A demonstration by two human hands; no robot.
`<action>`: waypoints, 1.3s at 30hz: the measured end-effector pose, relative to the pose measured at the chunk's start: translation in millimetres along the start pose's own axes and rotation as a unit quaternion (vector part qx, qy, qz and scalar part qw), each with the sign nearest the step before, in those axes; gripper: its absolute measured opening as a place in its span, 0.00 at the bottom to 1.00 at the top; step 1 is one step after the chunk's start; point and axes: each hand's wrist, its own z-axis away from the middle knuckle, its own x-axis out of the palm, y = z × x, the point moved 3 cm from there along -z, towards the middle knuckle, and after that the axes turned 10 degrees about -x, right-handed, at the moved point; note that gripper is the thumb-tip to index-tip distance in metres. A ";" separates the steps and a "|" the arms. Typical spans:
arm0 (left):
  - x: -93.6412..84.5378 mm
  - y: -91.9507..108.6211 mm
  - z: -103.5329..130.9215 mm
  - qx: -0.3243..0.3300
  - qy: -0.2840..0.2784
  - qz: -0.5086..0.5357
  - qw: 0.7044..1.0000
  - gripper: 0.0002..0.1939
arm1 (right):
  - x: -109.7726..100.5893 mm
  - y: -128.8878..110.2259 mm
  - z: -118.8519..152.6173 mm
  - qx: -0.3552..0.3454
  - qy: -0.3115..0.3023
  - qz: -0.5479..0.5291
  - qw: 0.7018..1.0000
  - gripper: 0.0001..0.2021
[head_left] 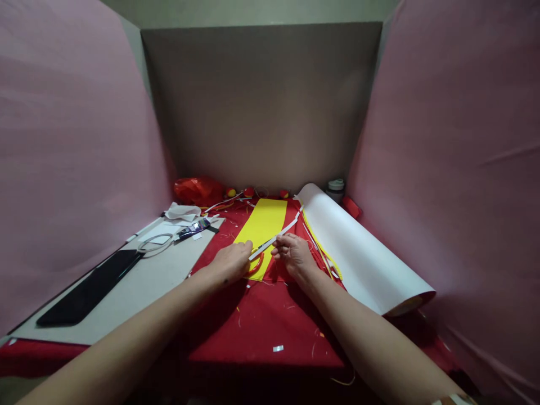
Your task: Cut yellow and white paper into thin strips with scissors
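Observation:
A narrow white strip [287,227] slants over a yellow panel [265,216] on red cloth [253,326]. My left hand [233,260] is closed at the strip's lower end. Beside its fingers show the orange-red handles of scissors [258,265], lying over the yellow panel. My right hand [294,254] holds the strip between thumb and fingers, a little farther along it. The strip's far end reaches up toward a large white roll.
The white roll [354,247] lies at the right, yellow cord [314,233] along it. A grey board [160,287] with a black case [90,289] and a cable is at left. A red bag [198,190] and a lidded jar [336,190] stand behind.

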 end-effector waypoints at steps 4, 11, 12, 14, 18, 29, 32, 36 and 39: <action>-5.8 -4.2 -8.6 -0.044 0.012 -0.013 0.999 0.12 | 2.3 -1.7 0.2 -0.026 -0.025 0.003 0.999 0.07; -17.5 -19.3 -18.8 -0.109 -0.189 0.450 0.866 0.10 | 3.2 -6.1 -1.6 -0.041 -0.024 0.009 0.999 0.09; -19.4 -18.3 -19.1 -0.112 -0.189 0.518 0.827 0.10 | 3.5 -6.2 -1.9 -0.040 -0.022 0.007 0.999 0.09; -23.5 -13.5 -20.0 -0.103 -0.170 0.603 0.773 0.09 | 3.9 -6.4 -2.4 -0.041 -0.021 0.001 0.999 0.09; -33.5 4.4 -20.2 -0.039 -0.120 0.669 0.733 0.06 | 3.6 -6.7 -3.6 -0.047 -0.015 0.001 0.999 0.08; -34.2 30.6 21.0 -0.010 -0.017 0.706 0.707 0.09 | 1.9 -11.9 -6.4 -0.040 0.006 -0.064 0.997 0.08; -24.3 39.0 26.6 -0.018 0.030 0.644 0.764 0.14 | 2.6 -13.9 -5.0 -0.008 0.023 -0.119 0.993 0.07; -14.0 43.8 20.2 -0.037 0.094 0.657 0.747 0.21 | 3.2 -13.2 -3.0 0.025 0.030 -0.163 0.986 0.07; -7.5 51.2 14.2 -0.036 0.090 0.679 0.728 0.23 | 6.6 -12.1 0.7 0.045 0.025 -0.175 0.983 0.05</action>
